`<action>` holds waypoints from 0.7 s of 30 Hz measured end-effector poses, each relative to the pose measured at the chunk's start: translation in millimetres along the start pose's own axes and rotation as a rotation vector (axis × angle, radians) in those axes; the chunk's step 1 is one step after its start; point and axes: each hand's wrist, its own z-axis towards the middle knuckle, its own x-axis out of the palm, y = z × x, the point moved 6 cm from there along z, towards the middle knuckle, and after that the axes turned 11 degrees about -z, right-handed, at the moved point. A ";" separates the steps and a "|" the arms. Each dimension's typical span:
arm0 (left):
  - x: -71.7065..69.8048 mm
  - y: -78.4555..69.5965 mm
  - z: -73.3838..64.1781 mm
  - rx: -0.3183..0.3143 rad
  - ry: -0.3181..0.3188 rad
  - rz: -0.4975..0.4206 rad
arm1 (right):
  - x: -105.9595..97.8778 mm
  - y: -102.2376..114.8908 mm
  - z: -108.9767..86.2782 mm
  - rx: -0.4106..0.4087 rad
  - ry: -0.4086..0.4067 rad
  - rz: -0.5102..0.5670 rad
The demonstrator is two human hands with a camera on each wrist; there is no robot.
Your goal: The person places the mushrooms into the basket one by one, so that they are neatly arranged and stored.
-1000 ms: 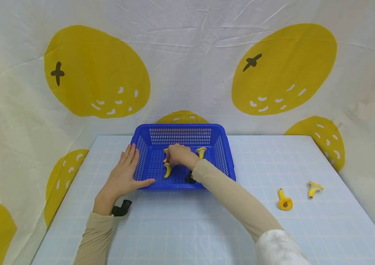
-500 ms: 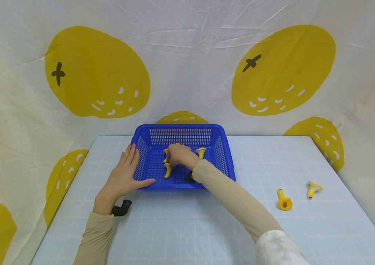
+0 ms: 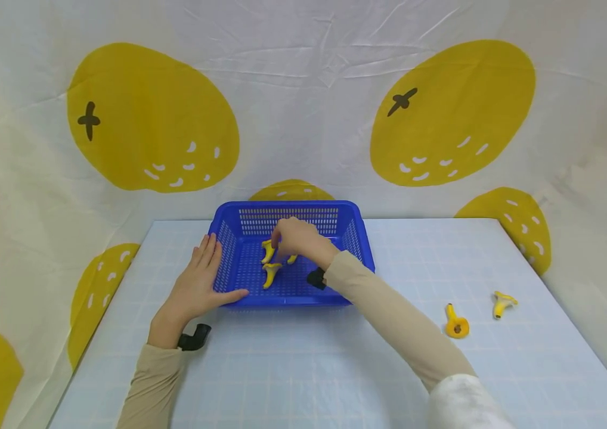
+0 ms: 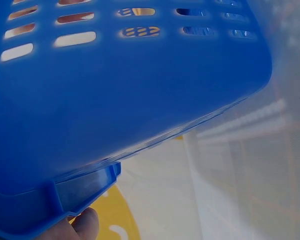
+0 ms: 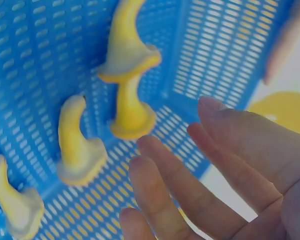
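Several yellow chanterelle mushrooms (image 3: 271,275) lie in a blue perforated plastic basket (image 3: 287,204). My left hand (image 3: 193,292) lies at the basket's front left corner, fingers straight along the left rim and thumb on the front rim. In the left wrist view, the basket's wall (image 4: 130,95) fills much of the picture, with a fingertip (image 4: 89,225) showing below its rim. My right hand (image 3: 299,238) is over the inside of the basket. The right wrist view shows its fingers spread and loosely bent, holding nothing, close beside a chanterelle (image 5: 132,112).
Two more chanterelles, one orange-yellow (image 3: 457,327) and one paler (image 3: 504,304), lie on the table (image 3: 293,369) to the right of the basket. A white curtain (image 3: 303,119) printed with large yellow fruit hangs behind the table.
My right hand has risen away from the chanterelles at the basket's left side and moved slightly right, leaving them lying there. My left hand has stayed on the rim.
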 end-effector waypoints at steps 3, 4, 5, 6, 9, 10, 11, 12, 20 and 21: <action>-0.1 -0.7 -0.6 0.000 -0.002 -0.001 | -11.9 -4.6 -13.2 -0.006 -0.042 0.012; 0.0 -0.6 -0.5 -0.002 -0.002 0.000 | -15.7 -7.1 -17.3 -0.006 -0.061 0.015; 0.2 -0.7 -0.5 -0.006 0.001 -0.001 | -20.0 -9.9 -22.0 -0.001 -0.086 0.017; 0.3 -0.8 -0.4 -0.009 0.003 -0.002 | -24.6 -12.7 -27.4 0.007 -0.107 0.030; 0.8 -0.6 -0.5 -0.014 0.008 0.000 | -37.8 -22.8 -43.1 0.026 -0.180 0.082; 0.9 -0.9 -0.4 -0.014 0.007 -0.001 | -42.1 -26.7 -48.7 0.028 -0.204 0.098; 0.9 -1.2 -0.4 -0.012 0.006 -0.001 | -46.6 -30.6 -55.0 0.028 -0.226 0.117; 1.0 -1.4 -0.3 -0.009 0.004 -0.001 | -50.8 -34.7 -60.8 0.025 -0.247 0.129; 1.9 0.2 -0.4 -0.023 0.004 0.007 | -72.9 -75.3 -110.5 0.014 -0.388 0.191; 1.8 0.4 -0.6 -0.027 0.006 0.005 | -74.2 -81.0 -116.7 0.025 -0.398 0.195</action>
